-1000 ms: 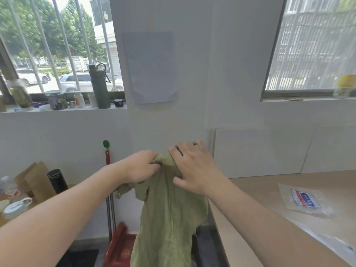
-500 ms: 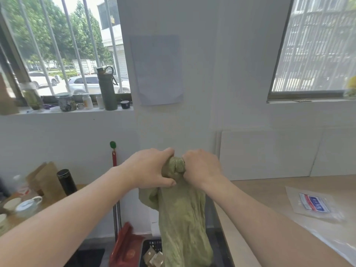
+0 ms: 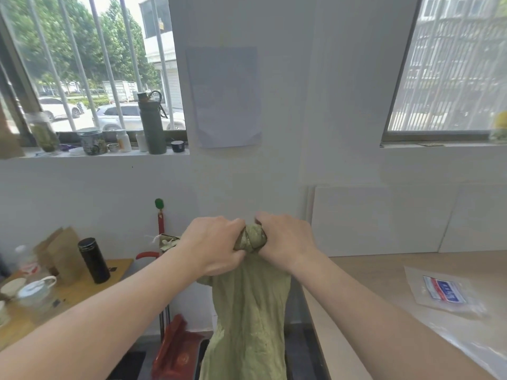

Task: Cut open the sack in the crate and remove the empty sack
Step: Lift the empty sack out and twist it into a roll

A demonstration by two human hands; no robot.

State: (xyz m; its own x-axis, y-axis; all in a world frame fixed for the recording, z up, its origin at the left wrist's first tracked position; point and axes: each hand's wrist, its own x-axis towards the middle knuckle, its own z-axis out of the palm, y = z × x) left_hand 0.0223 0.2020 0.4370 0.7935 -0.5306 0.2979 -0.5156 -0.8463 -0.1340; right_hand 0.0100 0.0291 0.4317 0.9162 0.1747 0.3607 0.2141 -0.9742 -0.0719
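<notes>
A limp olive-green sack [image 3: 247,319] hangs straight down in front of me, held up at chest height. My left hand [image 3: 214,245] and my right hand [image 3: 285,237] are both closed around its bunched top, knuckles almost touching, with a twisted knob of cloth showing between them. A frayed end of the sack with white string pokes out left of my left hand. The sack's lower end runs out of the frame at the bottom. A dark crate edge [image 3: 299,352] shows below, mostly hidden by the sack.
A wooden counter [image 3: 384,283] on the right carries clear plastic bags [image 3: 444,292]. On the left, a low table [image 3: 82,286] holds a black flask [image 3: 93,260], cups and a paper bag. A red dustpan [image 3: 178,349] and broom lean on the wall.
My hands went from spread on the sack's top to gripping it tightly bunched, side by side. The sack is now gathered narrower, and the view has shifted slightly.
</notes>
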